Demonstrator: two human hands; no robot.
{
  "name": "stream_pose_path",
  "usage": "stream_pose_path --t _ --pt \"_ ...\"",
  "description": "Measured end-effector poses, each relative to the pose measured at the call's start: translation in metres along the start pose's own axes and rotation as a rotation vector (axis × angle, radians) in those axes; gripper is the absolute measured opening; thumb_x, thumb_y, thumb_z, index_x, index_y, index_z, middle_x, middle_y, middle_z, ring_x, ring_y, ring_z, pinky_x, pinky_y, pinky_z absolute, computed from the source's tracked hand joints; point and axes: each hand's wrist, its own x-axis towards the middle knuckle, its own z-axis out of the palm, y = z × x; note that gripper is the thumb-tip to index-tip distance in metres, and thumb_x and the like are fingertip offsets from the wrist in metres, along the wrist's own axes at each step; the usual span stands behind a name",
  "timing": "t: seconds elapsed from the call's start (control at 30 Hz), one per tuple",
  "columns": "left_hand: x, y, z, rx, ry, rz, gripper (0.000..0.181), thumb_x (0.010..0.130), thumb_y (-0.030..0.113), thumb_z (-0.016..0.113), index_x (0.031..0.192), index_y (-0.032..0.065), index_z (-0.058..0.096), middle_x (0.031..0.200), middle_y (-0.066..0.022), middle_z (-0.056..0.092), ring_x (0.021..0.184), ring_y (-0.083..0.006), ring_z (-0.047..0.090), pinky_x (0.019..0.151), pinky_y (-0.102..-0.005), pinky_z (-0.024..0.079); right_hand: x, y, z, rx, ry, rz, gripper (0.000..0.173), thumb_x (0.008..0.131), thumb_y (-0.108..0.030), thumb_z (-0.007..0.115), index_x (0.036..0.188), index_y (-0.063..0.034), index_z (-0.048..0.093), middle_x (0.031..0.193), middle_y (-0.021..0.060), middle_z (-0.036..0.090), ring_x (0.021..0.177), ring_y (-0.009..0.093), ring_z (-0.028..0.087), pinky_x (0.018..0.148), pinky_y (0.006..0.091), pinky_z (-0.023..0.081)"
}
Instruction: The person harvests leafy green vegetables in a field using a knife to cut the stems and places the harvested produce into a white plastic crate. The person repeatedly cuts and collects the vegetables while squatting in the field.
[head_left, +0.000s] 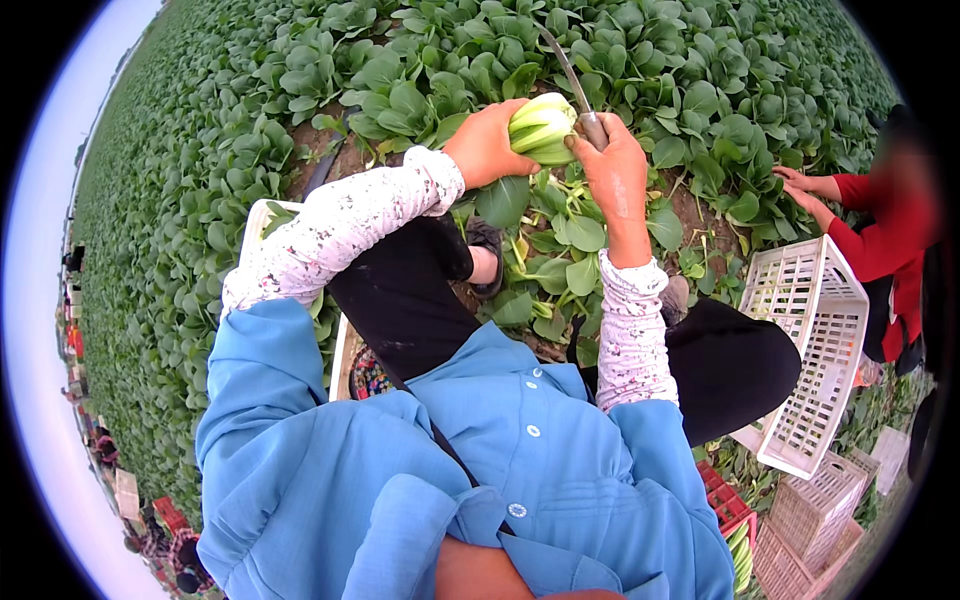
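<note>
A head of bok choy (543, 129) with pale green stalks is in my left hand (487, 144), its base end pointing up and away from me. My right hand (616, 169) grips the handle of a sickle (570, 71), and its thumb touches the side of the bok choy. The curved metal blade points away from me, over the standing plants. Below my hands, loose leaves and trimmings (566, 255) lie on the soil between my feet.
Dense rows of bok choy plants (420, 75) grow ahead. Left of my leg is a white plastic crate (262, 217). On the right stand another white crate (814, 352), a red crate (727, 499) and stacked crates (814, 510). A co-worker in red (889, 225) reaches into the plants.
</note>
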Motion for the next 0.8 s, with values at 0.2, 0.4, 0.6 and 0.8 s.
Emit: stream_pose_path --t 0.2,0.4,0.6,0.8 --pt "-0.005 0.013 0.013 0.062 0.036 0.027 0.083 0.062 0.019 0.083 0.134 0.0034 0.045 0.115 -0.0199 0.057 0.111 -0.035 0.055 0.098 -0.0399 0.044 -0.006 0.004 0.005 -0.079 0.072 -0.051 0.036 0.075 -0.026 0.074 0.106 -0.0109 0.063 0.09 0.0132 0.065 0.086 0.032 0.061 0.073 0.0419 0.048" --pt "-0.02 0.002 0.029 -0.247 0.073 -0.126 0.078 0.063 0.016 0.084 0.13 0.0016 0.047 0.115 -0.0148 0.063 0.105 -0.0244 0.062 0.094 -0.0336 0.047 -0.015 -0.021 0.018 -0.112 0.229 -0.089 0.026 0.076 -0.019 0.07 0.101 -0.0143 0.063 0.084 0.011 0.062 0.082 0.032 0.061 0.071 0.0434 0.048" --pt "-0.03 0.002 0.049 -0.503 0.109 -0.165 0.069 0.064 0.012 0.085 0.124 0.0023 0.051 0.114 -0.0096 0.064 0.102 -0.0167 0.061 0.093 -0.0319 0.047 -0.016 -0.012 0.006 0.034 0.198 -0.015 0.032 0.074 -0.017 0.07 0.104 -0.0108 0.062 0.089 0.0136 0.064 0.082 0.035 0.063 0.072 0.0436 0.048" --pt "-0.043 0.0 0.058 -0.611 0.214 -0.126 0.069 0.064 0.01 0.084 0.124 0.0004 0.051 0.114 -0.0102 0.064 0.102 -0.0174 0.061 0.093 -0.0316 0.047 -0.015 -0.014 0.003 0.239 0.2 -0.035 0.033 0.075 -0.013 0.071 0.105 -0.0038 0.061 0.085 0.013 0.066 0.072 0.025 0.063 0.068 0.0342 0.05"
